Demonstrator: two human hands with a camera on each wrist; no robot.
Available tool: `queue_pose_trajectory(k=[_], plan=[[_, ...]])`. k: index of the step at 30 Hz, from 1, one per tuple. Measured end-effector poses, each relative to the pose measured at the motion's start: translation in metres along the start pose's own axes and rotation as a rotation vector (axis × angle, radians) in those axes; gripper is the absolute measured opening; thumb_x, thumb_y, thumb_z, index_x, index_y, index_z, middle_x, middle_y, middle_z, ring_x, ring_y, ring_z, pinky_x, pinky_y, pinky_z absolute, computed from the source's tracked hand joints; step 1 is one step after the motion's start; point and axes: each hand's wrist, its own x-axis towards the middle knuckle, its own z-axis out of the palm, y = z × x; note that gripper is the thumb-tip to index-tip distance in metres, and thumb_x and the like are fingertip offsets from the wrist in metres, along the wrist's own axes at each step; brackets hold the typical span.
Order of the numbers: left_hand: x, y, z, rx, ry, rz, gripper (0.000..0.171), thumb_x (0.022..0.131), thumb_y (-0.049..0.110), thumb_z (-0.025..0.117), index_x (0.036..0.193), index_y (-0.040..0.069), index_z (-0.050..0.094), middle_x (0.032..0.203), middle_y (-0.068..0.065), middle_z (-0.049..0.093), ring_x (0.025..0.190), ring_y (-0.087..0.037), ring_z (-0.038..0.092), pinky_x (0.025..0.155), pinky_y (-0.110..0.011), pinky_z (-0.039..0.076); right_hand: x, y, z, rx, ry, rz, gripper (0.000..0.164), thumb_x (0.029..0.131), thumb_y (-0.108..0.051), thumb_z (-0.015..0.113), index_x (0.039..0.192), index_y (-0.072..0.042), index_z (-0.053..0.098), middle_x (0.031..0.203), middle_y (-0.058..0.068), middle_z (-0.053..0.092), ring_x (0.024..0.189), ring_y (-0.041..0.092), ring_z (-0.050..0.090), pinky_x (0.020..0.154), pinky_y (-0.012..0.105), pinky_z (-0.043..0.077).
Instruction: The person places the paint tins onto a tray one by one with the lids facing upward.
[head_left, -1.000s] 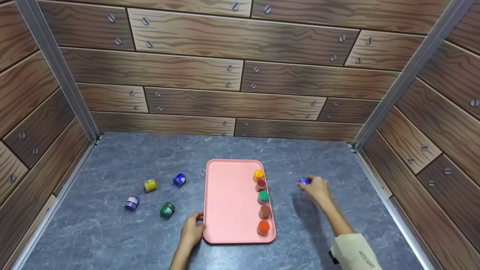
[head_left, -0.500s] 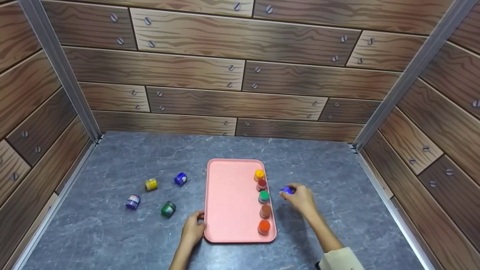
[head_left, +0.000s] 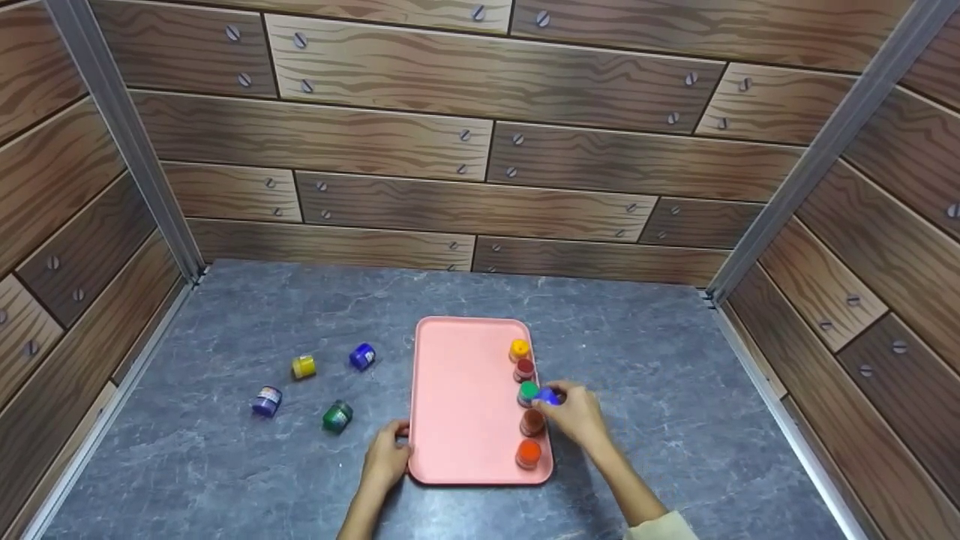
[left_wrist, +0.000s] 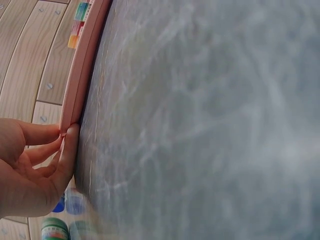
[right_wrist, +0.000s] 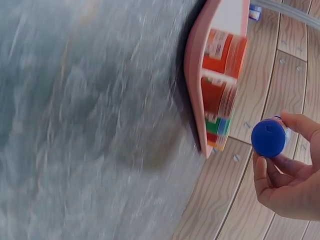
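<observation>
My right hand (head_left: 581, 416) pinches a blue-capped paint jar (right_wrist: 268, 137) between thumb and fingertips, above the tray's right edge. In the head view the jar overlaps the row of jars, close beside the green-capped paint jar (head_left: 528, 391). With thumb and fingers, my left hand (left_wrist: 35, 170) grips the rim of the pink tray (head_left: 465, 409) at its near left side. Along the tray's right side stand a yellow-orange jar (head_left: 519, 350), a dark red jar (head_left: 524, 368), the green one, a brown jar (head_left: 532, 423) and an orange-red jar (head_left: 529, 454), all upright.
Left of the tray, more paint jars lie on their sides on the grey marbled table (head_left: 225, 480): blue (head_left: 363, 356), yellow (head_left: 304, 367), purple (head_left: 267, 401) and green (head_left: 338, 416). Wood-patterned walls (head_left: 390, 142) enclose the table at the back and sides.
My right hand has carried the blue-capped jar leftward and nearer, from the table's right side to the tray's right edge. The left hand stays on the tray's rim.
</observation>
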Motion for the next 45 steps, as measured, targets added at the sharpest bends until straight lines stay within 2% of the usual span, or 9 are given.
queue_pose_trajectory(k=[8,14,20,23,30,36,45], plan=[[0.0,-0.002,0.0,0.025,0.023,0.035,0.036,0.071,-0.011,0.055,0.107,-0.01,0.058,0.092,-0.014,0.061,0.065,-0.016,0.056,0.055,-0.028,0.047,-0.008,-0.009,0.016,0.041,-0.008,-0.051,0.031,0.067,-0.011,0.077,0.094,0.002,0.068,0.077,0.011,0.065,0.068,0.022,0.06,0.061,0.035,0.05],[-0.001,-0.001,0.0,0.018,0.031,0.041,0.036,0.071,-0.011,0.056,0.107,-0.01,0.058,0.091,-0.014,0.062,0.068,-0.018,0.057,0.054,-0.028,0.047,-0.014,-0.014,0.027,0.04,-0.021,-0.07,0.032,0.067,-0.015,0.079,0.093,-0.002,0.068,0.078,0.006,0.06,0.07,0.02,0.057,0.06,0.031,0.048],[-0.002,0.001,0.0,-0.006,0.004,-0.035,0.037,0.074,-0.01,0.054,0.111,-0.008,0.057,0.096,-0.014,0.061,0.064,-0.015,0.058,0.047,-0.026,0.048,-0.017,-0.019,0.036,0.098,-0.069,-0.018,0.034,0.068,-0.017,0.079,0.095,-0.001,0.065,0.082,0.006,0.058,0.066,0.015,0.056,0.055,0.026,0.049],[-0.001,0.001,0.0,0.003,0.003,-0.041,0.036,0.074,-0.009,0.054,0.11,-0.008,0.058,0.096,-0.013,0.061,0.064,-0.014,0.058,0.049,-0.026,0.048,-0.018,-0.021,0.04,0.108,-0.086,-0.017,0.032,0.068,-0.017,0.079,0.093,-0.002,0.064,0.077,0.003,0.058,0.063,0.013,0.054,0.054,0.026,0.047],[0.0,0.001,-0.001,0.034,0.008,-0.018,0.035,0.074,-0.008,0.056,0.109,-0.008,0.058,0.095,-0.014,0.062,0.069,-0.016,0.058,0.059,-0.03,0.047,-0.022,-0.021,0.048,0.065,-0.092,-0.053,0.033,0.066,-0.017,0.08,0.091,-0.004,0.063,0.076,0.001,0.058,0.066,0.014,0.054,0.058,0.026,0.046],[0.0,0.001,-0.001,0.01,0.005,-0.008,0.035,0.074,-0.009,0.056,0.109,-0.008,0.058,0.095,-0.015,0.062,0.065,-0.015,0.057,0.053,-0.028,0.048,-0.025,-0.021,0.053,0.051,-0.124,-0.081,0.036,0.064,-0.011,0.081,0.092,-0.002,0.06,0.083,0.005,0.058,0.071,0.017,0.055,0.063,0.028,0.047],[-0.001,0.0,0.0,0.019,0.01,0.0,0.035,0.073,-0.009,0.056,0.108,-0.009,0.058,0.094,-0.014,0.061,0.065,-0.016,0.057,0.055,-0.028,0.048,-0.026,-0.02,0.057,-0.021,-0.197,-0.239,0.034,0.062,-0.006,0.081,0.085,-0.003,0.057,0.078,0.002,0.056,0.07,0.016,0.053,0.062,0.027,0.047]])
